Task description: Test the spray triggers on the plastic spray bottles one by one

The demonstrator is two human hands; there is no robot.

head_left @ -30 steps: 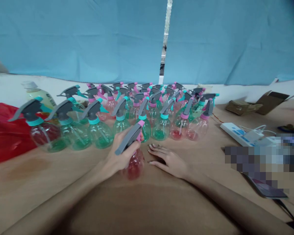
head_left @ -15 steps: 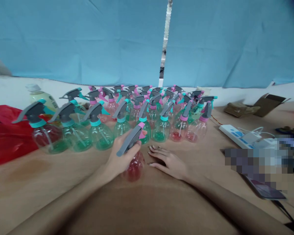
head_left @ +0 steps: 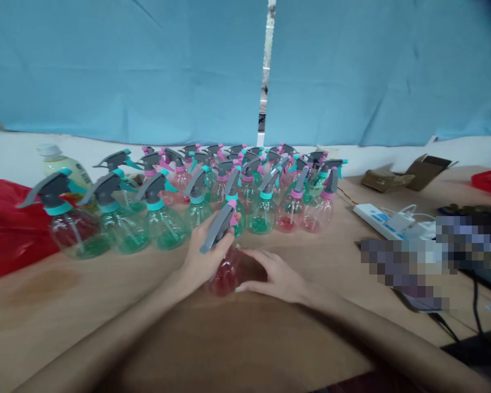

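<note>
Pink spray btl [head_left: 225,279] = ctr of frame, slightly below mid, approx upright. L hand [head_left: 202,248] is the nearer one: wrapped round neck/upper body from frame-left, fingers closed on it, tips partly hidden behind. R hand [head_left: 282,277] just beside, frame-right of btl; fingers + thumb spread in a C, not gripping anything. Btl lies to the left of R fingertips, belly facing the C's gap; contact w/ R tips: can't tell. Long axis approx vert.; gray spray head [head_left: 217,228] slants up-right, pink nozzle end toward upper right. Base looks to be on table, blurry tho.

Materials: btl = clear pink-tinted plastic, rounded, ribbed belly; spray head matte gray plastic. Front row of spray btls [head_left: 166,229] behind hands, ctr to left of frame, mostly green tint w/ teal collars, pink ones at right end, dip tubes visible. More btls packed behind. Table [head_left: 33,327] = smooth wood-look, brownish stain at left. Red plastic bag [head_left: 20,229] mid-left, crinkled, glossy. Blue cloth [head_left: 126,71] across top, lightly creased. White power strip [head_left: 378,221] mid-right, cardboard box [head_left: 427,172] above it, flap up.
</note>
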